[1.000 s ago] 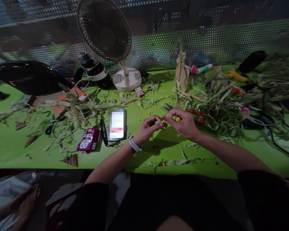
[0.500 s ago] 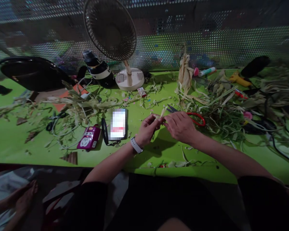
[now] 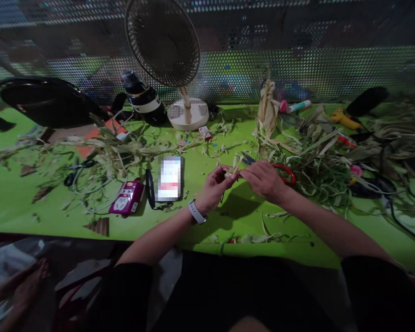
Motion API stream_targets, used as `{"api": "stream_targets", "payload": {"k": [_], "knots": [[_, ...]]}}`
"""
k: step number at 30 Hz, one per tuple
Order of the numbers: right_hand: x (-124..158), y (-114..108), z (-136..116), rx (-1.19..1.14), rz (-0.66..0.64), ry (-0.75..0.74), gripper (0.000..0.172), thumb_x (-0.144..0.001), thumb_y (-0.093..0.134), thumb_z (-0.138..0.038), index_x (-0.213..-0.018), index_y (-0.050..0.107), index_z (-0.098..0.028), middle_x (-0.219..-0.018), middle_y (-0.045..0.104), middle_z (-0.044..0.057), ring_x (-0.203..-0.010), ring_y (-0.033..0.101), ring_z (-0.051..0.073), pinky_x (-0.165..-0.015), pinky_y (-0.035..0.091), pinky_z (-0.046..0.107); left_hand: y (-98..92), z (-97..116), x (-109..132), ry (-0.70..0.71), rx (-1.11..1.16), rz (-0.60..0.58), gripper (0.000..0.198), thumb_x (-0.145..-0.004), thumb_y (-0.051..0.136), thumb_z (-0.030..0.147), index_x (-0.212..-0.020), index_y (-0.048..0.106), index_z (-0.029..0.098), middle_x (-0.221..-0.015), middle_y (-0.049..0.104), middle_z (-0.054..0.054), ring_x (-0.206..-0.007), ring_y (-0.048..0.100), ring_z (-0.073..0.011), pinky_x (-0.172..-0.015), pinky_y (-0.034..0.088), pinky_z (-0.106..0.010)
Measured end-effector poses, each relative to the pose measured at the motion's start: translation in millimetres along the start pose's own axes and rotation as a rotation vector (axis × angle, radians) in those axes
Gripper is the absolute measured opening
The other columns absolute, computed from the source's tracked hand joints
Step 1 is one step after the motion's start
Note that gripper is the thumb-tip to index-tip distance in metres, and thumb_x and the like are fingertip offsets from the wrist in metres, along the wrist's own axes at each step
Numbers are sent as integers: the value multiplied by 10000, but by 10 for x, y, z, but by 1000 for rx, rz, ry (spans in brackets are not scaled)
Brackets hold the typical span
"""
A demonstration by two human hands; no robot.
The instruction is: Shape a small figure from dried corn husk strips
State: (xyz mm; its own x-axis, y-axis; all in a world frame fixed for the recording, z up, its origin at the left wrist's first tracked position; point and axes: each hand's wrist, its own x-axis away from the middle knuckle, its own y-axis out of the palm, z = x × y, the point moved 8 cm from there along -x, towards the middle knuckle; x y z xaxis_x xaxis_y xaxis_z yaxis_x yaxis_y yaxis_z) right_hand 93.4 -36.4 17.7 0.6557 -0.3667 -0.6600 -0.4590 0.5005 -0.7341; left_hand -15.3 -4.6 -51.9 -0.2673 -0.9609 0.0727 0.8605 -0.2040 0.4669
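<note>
A small pale piece of corn husk stands up from the fingers of my left hand, which is closed around its lower part. My right hand meets it from the right, thumb and fingertips pinched together at the base of the husk; the exact bit between them is hidden. Behind my right hand lies a pair of scissors with red handles, its dark blades pointing left and its middle covered by the hand. A bundled dry husk figure stands farther back.
Heaps of green and dry husk strips spread to the right, with a yellow glue gun behind. A phone, a purple box-like device, a fan and a dark bottle stand left. Another person's hands show lower left.
My hands have shifted slightly right with the husk. Its upper end now looks more spread and looped than before. The scissors have stayed in place.
</note>
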Motion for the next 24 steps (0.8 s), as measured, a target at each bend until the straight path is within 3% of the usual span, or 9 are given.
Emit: {"api": "stream_targets", "payload": {"k": [10,17,24], "knots": [[15,-14,48,-128,6,-69,215,-932,461,-149,-1006,645,-232,-787,623,26,-752,540,169,-724,412,324,33,56,-11,15,-3,-56,353,-642,837,340,-854,600,187,-672,599,50,-558,457,-37,-526,340,-179],[-4,-9,168,-244,104,201,95,-921,551,-228,-922,644,-210,-763,638,41,-720,558,174,-672,455,302,-15,89,-30,33,-4,-9,377,-611,853,352,-837,603,183,-649,611,51,-531,443,-30,-507,332,-168],[13,-13,189,-378,117,264,128,-917,555,-227,-931,682,-236,-766,620,36,-726,568,168,-658,483,300,-4,75,-31,25,18,-38,373,-612,853,336,-782,565,171,-631,593,52,-503,437,-25,-487,323,-167]]}}
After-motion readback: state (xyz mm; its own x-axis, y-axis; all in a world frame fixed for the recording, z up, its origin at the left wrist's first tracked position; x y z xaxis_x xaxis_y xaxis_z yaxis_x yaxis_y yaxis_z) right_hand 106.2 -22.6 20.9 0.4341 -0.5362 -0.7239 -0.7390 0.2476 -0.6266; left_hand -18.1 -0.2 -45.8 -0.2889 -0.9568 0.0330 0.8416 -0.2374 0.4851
